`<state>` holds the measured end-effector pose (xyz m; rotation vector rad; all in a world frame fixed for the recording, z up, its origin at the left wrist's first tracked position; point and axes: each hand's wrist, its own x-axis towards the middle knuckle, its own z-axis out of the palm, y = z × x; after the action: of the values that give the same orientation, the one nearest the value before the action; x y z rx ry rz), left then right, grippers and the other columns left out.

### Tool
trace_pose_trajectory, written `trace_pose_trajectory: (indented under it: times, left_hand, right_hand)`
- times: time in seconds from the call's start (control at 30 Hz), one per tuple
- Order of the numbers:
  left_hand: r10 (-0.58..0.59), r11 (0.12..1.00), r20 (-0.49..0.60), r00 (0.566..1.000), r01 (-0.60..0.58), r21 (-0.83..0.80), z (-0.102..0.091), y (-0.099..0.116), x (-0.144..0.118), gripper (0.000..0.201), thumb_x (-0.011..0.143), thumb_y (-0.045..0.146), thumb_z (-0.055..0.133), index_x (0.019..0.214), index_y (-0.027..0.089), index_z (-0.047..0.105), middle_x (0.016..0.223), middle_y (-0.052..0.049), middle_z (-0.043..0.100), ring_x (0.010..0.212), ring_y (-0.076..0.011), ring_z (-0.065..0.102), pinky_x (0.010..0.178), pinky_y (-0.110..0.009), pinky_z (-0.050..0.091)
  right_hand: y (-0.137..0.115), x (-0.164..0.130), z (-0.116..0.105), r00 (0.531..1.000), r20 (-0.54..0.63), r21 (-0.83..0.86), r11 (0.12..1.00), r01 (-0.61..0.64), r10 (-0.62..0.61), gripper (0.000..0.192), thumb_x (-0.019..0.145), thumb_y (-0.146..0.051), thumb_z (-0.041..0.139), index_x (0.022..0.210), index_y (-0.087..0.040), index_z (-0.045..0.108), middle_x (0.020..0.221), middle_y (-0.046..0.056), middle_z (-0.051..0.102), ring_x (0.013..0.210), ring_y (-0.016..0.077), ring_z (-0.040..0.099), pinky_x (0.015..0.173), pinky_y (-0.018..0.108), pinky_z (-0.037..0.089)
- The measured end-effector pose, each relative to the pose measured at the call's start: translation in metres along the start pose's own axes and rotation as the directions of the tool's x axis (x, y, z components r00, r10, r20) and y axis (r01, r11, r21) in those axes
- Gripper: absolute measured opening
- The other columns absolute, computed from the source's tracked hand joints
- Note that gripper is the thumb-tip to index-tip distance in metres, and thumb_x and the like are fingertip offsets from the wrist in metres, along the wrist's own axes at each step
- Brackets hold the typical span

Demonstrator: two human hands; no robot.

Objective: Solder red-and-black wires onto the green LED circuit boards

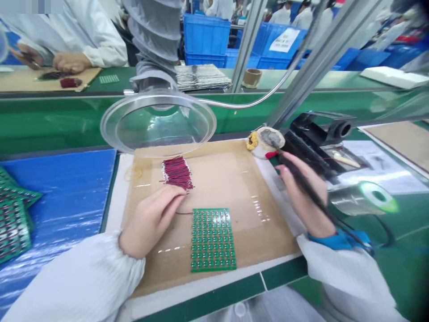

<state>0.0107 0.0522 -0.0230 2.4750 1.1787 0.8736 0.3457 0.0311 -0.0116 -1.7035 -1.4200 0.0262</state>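
Pinched in the left hand: one red wire from the bundle. Right hand clamps the soldering iron. Circuit board shows no wires attached.

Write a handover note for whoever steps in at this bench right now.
Left hand: fingertips at the bundle of red wires, one thin wire by the fingers; grip unclear.
Right hand: holds the soldering iron, tip at the cleaning pad.
Green circuit panel lies flat on the brown mat, between the hands.
Done: no wire visible on the panel.
Left: the wire bundle looks nearly full.
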Motion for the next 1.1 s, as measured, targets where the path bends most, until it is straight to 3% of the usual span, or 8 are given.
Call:
trace_pose_trajectory:
  times: [0.1,0.2,0.33,0.53,0.7,0.83,1.1]
  left_hand:
    - [-0.104,0.984,-0.015,0.994,0.1,-0.15,0.003,0.002,0.002,0.013,0.095,0.023,0.053,0.103,0.019,0.062,0.099,-0.004,0.069,0.087,-0.0135,0.065,0.078,-0.027,0.055]
    - [-0.137,0.961,-0.015,0.99,0.129,-0.246,0.004,0.001,0.004,0.011,0.093,0.021,0.056,0.097,0.017,0.065,0.095,-0.004,0.07,0.086,-0.0129,0.065,0.076,-0.026,0.054]
    - [-0.158,0.928,0.018,0.987,0.155,-0.339,0.005,0.0,0.006,0.014,0.095,0.023,0.054,0.095,0.016,0.066,0.098,-0.006,0.068,0.079,-0.0114,0.064,0.065,-0.024,0.053]
    - [-0.144,0.951,-0.003,0.99,0.137,-0.278,0.002,0.005,0.004,0.01,0.094,0.02,0.056,0.095,0.017,0.065,0.094,-0.002,0.067,0.087,-0.0108,0.061,0.077,-0.025,0.049]
    - [-0.068,0.961,0.149,0.986,0.106,-0.257,0.002,0.013,-0.001,0.01,0.096,0.018,0.052,0.092,0.015,0.061,0.09,-0.002,0.062,0.085,-0.0124,0.055,0.079,-0.028,0.046]
    - [-0.027,0.979,0.216,0.976,0.069,-0.191,0.003,0.015,-0.003,0.012,0.096,0.019,0.049,0.088,0.015,0.058,0.093,-0.004,0.06,0.092,-0.0173,0.05,0.086,-0.035,0.043]
    - [-0.036,0.986,0.212,0.977,0.069,-0.151,0.006,0.015,-0.003,0.012,0.094,0.018,0.05,0.087,0.016,0.059,0.095,-0.004,0.059,0.094,-0.0188,0.049,0.088,-0.037,0.042]
  right_hand:
    - [-0.019,-0.009,-0.004,0.99,-0.127,0.114,0.992,-0.052,0.067,0.032,0.087,-0.039,0.061,0.117,-0.03,0.065,0.09,0.003,0.066,0.069,0.0165,0.06,0.069,0.037,0.051]
    - [-0.04,-0.017,-0.004,0.986,-0.153,0.288,0.957,-0.021,0.068,0.023,0.088,-0.039,0.06,0.105,-0.03,0.071,0.064,0.0,0.055,0.056,0.0143,0.05,0.056,0.033,0.042]
    - [-0.056,-0.029,0.008,0.981,-0.184,0.394,0.919,0.011,0.067,0.034,0.09,-0.051,0.052,0.088,-0.026,0.074,0.056,0.001,0.051,0.049,0.0141,0.047,0.049,0.033,0.038]
    - [-0.055,-0.049,0.029,0.998,0.063,0.567,0.823,-0.043,0.009,0.019,0.089,-0.035,0.057,0.083,-0.024,0.072,0.075,0.001,0.065,0.047,0.0097,0.051,0.04,0.027,0.036]
    - [-0.053,-0.061,0.028,0.966,0.23,0.533,0.846,-0.022,-0.12,0.015,0.089,-0.023,0.057,0.086,-0.023,0.071,0.065,-0.002,0.062,0.047,0.0085,0.051,0.045,0.025,0.041]
    - [-0.055,-0.061,0.029,0.957,0.259,0.501,0.865,-0.016,-0.133,0.014,0.089,-0.023,0.056,0.088,-0.024,0.07,0.061,-0.003,0.059,0.047,0.009,0.051,0.045,0.025,0.041]
    - [-0.057,-0.062,0.033,0.938,0.302,0.497,0.868,-0.002,-0.171,0.013,0.088,-0.023,0.058,0.091,-0.026,0.07,0.07,-0.003,0.065,0.053,0.0097,0.056,0.051,0.025,0.046]
